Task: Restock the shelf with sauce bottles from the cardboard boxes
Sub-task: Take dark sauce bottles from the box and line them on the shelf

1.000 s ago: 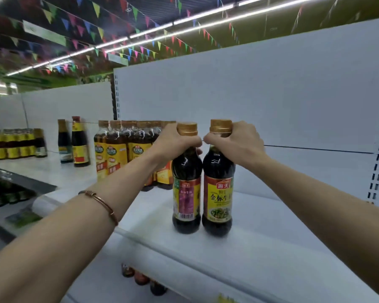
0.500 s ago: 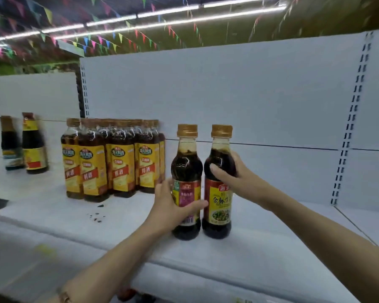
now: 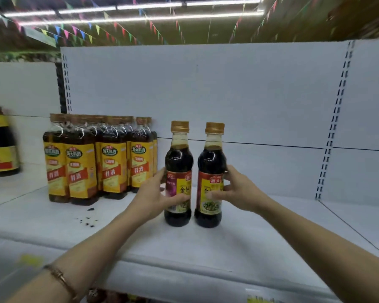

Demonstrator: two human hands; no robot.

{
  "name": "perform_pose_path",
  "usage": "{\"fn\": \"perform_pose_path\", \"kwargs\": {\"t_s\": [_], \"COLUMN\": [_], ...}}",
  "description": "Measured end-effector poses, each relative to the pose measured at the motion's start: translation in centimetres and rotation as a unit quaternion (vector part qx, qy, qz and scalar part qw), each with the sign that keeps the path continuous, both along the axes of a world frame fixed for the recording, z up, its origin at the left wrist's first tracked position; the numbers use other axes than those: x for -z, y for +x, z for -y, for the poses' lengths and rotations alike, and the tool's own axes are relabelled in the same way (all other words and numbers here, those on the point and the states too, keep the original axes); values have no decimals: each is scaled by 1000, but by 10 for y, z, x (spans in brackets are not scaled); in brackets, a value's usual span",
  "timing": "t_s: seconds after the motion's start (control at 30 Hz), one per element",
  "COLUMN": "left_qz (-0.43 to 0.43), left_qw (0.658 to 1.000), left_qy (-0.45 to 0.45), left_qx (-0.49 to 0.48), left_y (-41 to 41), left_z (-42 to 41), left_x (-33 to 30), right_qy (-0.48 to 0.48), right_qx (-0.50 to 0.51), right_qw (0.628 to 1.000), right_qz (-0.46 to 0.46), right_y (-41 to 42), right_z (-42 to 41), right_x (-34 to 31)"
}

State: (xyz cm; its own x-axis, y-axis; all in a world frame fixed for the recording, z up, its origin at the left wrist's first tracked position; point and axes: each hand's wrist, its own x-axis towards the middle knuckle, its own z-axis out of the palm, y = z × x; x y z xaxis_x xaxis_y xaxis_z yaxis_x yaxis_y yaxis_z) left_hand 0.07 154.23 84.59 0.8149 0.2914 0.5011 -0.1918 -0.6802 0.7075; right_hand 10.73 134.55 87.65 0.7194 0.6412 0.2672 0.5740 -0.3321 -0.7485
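Note:
Two dark sauce bottles with gold caps stand upright, side by side, on the white shelf. My left hand wraps the label of the left sauce bottle, its thumb across the front. My right hand grips the label of the right sauce bottle from the right side. The left bottle's label is partly turned, showing a purple panel and a barcode. No cardboard box is in view.
A tight group of several yellow-labelled bottles stands left of my left hand. One dark bottle stands at the far left. Dark specks lie on the shelf. A white back panel closes the rear; bare shelf extends right.
Both hands came down from the bottle caps to the labels. The left bottle has been rotated, so more of its yellow label face shows. The camera shifted right.

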Motion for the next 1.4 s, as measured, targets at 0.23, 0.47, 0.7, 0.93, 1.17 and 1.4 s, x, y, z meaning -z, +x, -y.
{"fn": "perform_pose_path", "kwargs": {"t_s": [0.23, 0.47, 0.7, 0.93, 1.17, 1.4], "left_qz": [-65, -47, -29, -77, -68, -47], "left_qw": [998, 993, 993, 989, 989, 986], "left_qy": [7, -29, -53, 34, 5, 3], "left_qx": [-20, -105, -105, -126, -133, -160], "left_y": [10, 22, 37, 53, 67, 86], "left_z": [-16, -6, -16, -35, -47, -55], "left_x": [-8, 17, 17, 2, 4, 10], "right_qy": [56, -24, -14, -13, -28, -25], "right_qx": [34, 37, 43, 62, 78, 86], "right_qw": [998, 999, 999, 998, 996, 996], "right_qz": [20, 6, 12, 16, 20, 12], "right_y": [8, 24, 29, 38, 57, 75], "right_z": [-34, -31, -49, -70, -91, -110], "right_x": [20, 28, 29, 30, 32, 37]}}
